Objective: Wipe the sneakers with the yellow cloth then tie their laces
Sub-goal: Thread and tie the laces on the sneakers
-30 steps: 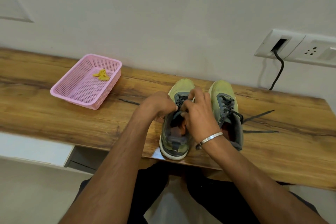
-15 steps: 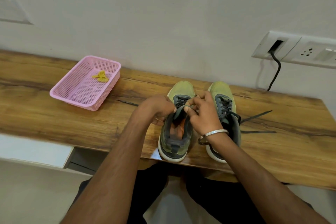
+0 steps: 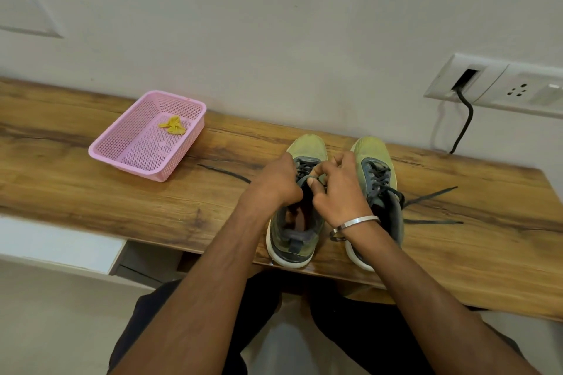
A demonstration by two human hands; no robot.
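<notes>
Two sneakers on show, the left sneaker [image 3: 297, 222] and the right sneaker [image 3: 376, 173], both a washed-out yellow-green over grey panels, with dark grey laces [image 3: 432, 196], white soles and a flash of orange lining inside the left one. Far left there's the pink basket [image 3: 122, 143], perforated all over in a fine grid of holes, and in it the yellow cloth [image 3: 173, 125], a mustardy bright yellow. Underneath runs the counter [image 3: 91, 192], warm honey-brown wood grain streaked with dark bands, against an off-white wall [image 3: 274, 24] with a white socket plate [image 3: 499, 85] and black cable [image 3: 464, 122], and a silver bangle [image 3: 356, 222] catching the light.
</notes>
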